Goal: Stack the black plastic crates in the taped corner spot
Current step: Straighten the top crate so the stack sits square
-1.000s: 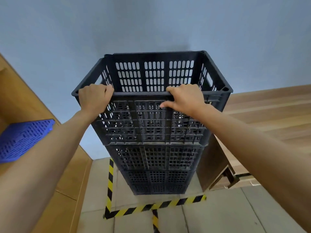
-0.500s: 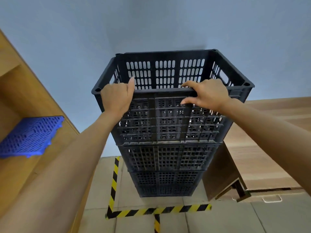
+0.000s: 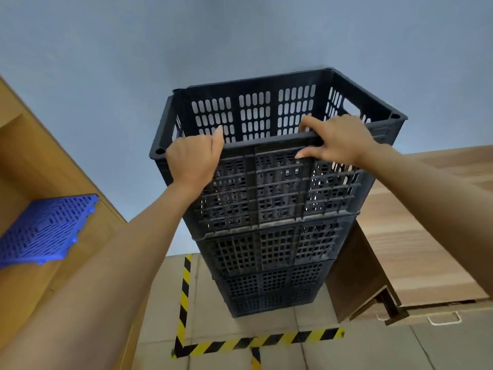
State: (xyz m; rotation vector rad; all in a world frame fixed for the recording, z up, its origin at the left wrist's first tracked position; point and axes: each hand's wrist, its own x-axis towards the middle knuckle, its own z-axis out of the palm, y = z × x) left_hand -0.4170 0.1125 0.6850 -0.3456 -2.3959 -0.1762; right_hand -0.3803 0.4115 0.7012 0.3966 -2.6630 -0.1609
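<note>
Gripping the top crate [image 3: 269, 188] rim at frame centre, my left hand [image 3: 193, 158] and right hand [image 3: 337, 141] curl fingers over it; an uneven shove could topple the stack [image 3: 269, 265].

A blue perforated plastic panel [image 3: 46, 231] lies on the light wooden shelf unit [image 3: 32, 166] at the left edge of the scene. On the right stands a wood-grain cabinet [image 3: 416, 236] with a small white handle [image 3: 444, 317] low on its near face, its dark brown side panel [image 3: 352, 273] facing left. A plain pale blue-grey wall [image 3: 186, 49] fills the far side, and beige floor tiles [image 3: 360, 353] with thin dark joints cover the near ground.
</note>
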